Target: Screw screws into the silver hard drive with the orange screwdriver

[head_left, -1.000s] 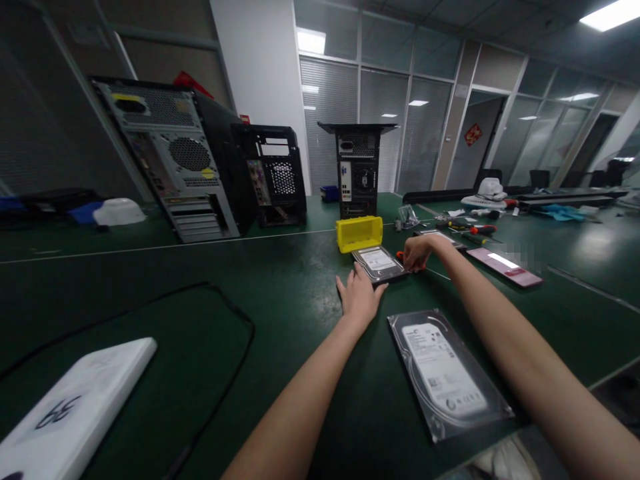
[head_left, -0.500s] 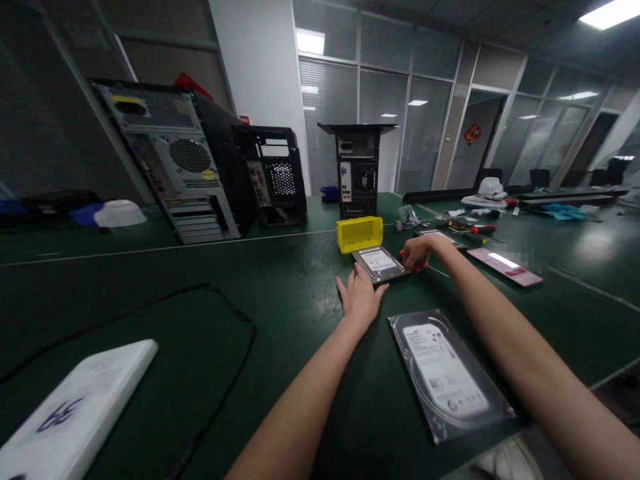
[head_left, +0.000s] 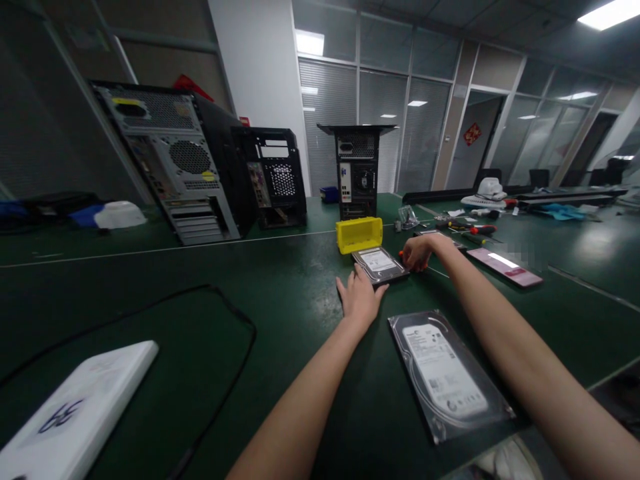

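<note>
My left hand (head_left: 361, 297) rests with fingers spread against the near edge of a hard drive (head_left: 379, 261) lying label up. Its fingertips touch the drive's left and front sides. At the drive's right end, the fingers of my right hand (head_left: 419, 252) are closed around an orange-handled tool (head_left: 425, 267). Only bits of orange show around the fist; the tool's tip is hidden. A second hard drive (head_left: 440, 367) lies closer to me, below my right forearm. Right behind the first drive, a yellow plastic box (head_left: 359, 235) stands on its side.
Computer cases stand at the back: a large one (head_left: 185, 160), an opened frame (head_left: 277, 177) and a smaller one (head_left: 358, 173). A pink phone (head_left: 505, 267) and several tools (head_left: 483, 230) are to the right. A black cable (head_left: 240, 320) and a white box (head_left: 75, 413) lie left.
Almost nothing differs. Both hands stay in place at the hard drive, with a very slight shift of the right fingers and of the camera view.
</note>
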Available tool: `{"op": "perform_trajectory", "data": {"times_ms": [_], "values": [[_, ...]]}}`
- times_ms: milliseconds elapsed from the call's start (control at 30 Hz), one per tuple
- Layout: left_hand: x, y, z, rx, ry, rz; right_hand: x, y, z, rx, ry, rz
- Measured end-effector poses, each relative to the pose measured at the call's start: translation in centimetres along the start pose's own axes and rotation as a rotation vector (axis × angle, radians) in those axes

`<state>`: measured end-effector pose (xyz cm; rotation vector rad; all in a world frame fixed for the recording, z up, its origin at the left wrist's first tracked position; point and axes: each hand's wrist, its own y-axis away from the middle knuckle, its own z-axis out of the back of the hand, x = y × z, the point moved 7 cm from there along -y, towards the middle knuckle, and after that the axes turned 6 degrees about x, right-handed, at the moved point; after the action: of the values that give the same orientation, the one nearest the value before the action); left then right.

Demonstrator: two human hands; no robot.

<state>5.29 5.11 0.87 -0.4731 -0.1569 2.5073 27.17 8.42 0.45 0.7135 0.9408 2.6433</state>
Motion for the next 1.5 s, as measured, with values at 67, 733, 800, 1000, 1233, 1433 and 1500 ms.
{"op": "perform_trajectory", "data": {"times_ms": [67, 733, 800, 1000, 1233, 1433, 1500], "values": [[0.0, 0.0, 0.0, -0.003, -0.005, 0.000, -0.1, -0.2, 0.1, -0.012, 0.026, -0.029], [-0.1, -0.1, 0.2, -0.009, -0.042, -0.005, 0.2, 0.2, 0.1, -0.001, 0.026, -0.069], [-0.1, -0.1, 0.3, -0.007, -0.038, 0.000, 0.2, 0.0, -0.1, 0.021, 0.015, -0.033], [0.0, -0.1, 0.2, -0.008, -0.032, 0.007, 1.4, 0.3, -0.8, 0.049, -0.020, 0.050], [0.0, -0.1, 0.2, -0.015, -0.030, -0.001, 1.4, 0.5, -0.5, 0.014, -0.018, 0.037], [0.0, -0.1, 0.1, -0.018, -0.025, 0.007, 1.7, 1.0, 1.7, -0.172, -0.157, 0.203], [0.1, -0.1, 0.1, -0.024, -0.024, 0.008, 2.3, 1.2, 1.9, -0.200, -0.168, 0.277]]}}
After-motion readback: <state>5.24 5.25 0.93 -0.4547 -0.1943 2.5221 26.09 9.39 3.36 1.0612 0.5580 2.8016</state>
